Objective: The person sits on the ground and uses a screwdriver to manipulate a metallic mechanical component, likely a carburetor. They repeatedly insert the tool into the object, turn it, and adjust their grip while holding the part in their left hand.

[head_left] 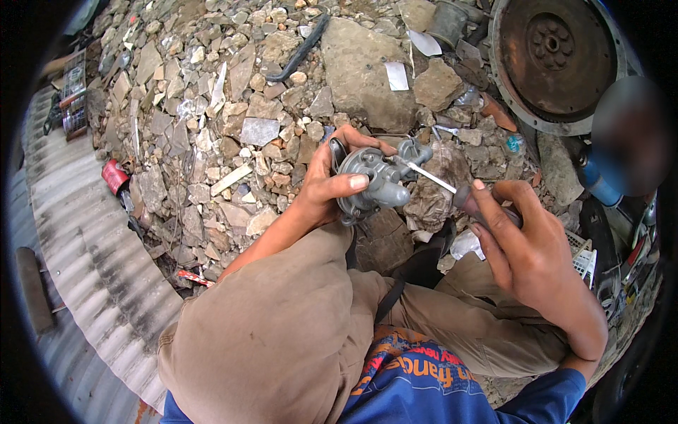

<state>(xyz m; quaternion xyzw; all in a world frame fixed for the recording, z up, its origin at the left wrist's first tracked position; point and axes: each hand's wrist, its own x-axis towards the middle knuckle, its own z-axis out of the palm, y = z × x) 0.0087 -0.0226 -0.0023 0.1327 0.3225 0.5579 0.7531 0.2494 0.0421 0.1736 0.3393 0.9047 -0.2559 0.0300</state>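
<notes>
My left hand [326, 185] is closed around a grey cast-metal engine part [373, 177], holding it over my knees. The part has a round flanged body, a blunt rounded stub and a smaller lobe on its far right. From the right, my right hand [519, 237] grips a screwdriver by its dark reddish handle [469, 201]. The screwdriver's silver shaft [436, 179] slants up and left, its tip at the engine part near the smaller lobe. Whether the tip sits in a screw is too small to tell.
Broken stones and rubble [198, 141] cover the ground ahead. A large round metal housing [505, 92] lies at the upper right, near a blue can [600, 182]. Corrugated sheeting [92, 254] runs along the left. A black hose [300, 53] lies at the far side.
</notes>
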